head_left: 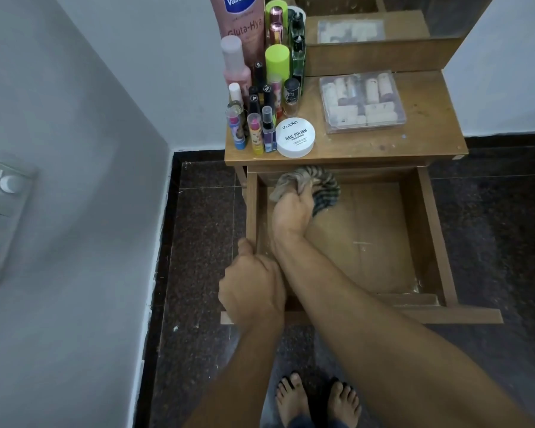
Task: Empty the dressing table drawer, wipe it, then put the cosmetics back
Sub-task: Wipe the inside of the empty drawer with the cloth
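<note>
The wooden drawer (426, 236) is pulled out below the dressing table top (414, 143), and its floor is bare. My right hand (291, 211) is shut on a striped grey-brown cloth (322, 183) and presses it into the drawer's far left corner. My left hand (250, 285) grips the drawer's near left corner, thumb on the side wall. On the table top stand several cosmetics: a pink Vaseline bottle (241, 23), a lime-capped bottle (277, 63), lip balms (255, 134), a white nail polish wipes tub (295, 138) and a clear case of small tubes (362, 101).
A grey wall with a switch plate (3, 211) closes in the left side. The floor is dark speckled tile (204, 242). My bare feet (318, 400) stand just in front of the drawer. A mirror (368, 17) rises behind the table top.
</note>
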`<action>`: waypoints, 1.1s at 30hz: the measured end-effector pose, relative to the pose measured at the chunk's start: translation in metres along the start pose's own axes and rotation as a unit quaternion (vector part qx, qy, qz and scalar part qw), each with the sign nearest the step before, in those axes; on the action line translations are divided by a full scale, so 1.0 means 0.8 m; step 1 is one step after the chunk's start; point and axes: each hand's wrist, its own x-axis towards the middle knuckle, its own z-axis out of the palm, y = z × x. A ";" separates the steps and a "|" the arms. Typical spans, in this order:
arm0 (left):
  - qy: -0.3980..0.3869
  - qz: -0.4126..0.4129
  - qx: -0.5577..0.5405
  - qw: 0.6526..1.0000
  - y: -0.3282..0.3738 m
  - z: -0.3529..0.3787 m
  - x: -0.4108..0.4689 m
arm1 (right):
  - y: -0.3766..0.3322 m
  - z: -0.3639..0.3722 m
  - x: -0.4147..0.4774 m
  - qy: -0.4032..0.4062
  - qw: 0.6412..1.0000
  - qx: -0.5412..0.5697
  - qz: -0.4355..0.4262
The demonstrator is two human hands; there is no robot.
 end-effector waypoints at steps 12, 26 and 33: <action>-0.002 -0.008 -0.002 1.000 0.001 -0.003 -0.002 | 0.019 0.003 -0.006 -0.106 0.990 -0.095 0.014; 0.002 0.014 -0.009 1.000 0.001 -0.005 -0.005 | 0.008 -0.015 -0.001 -0.150 0.955 -0.253 -0.043; 0.018 0.019 -0.032 0.999 -0.003 -0.001 -0.002 | 0.003 -0.014 0.016 -0.117 0.962 -0.240 -0.052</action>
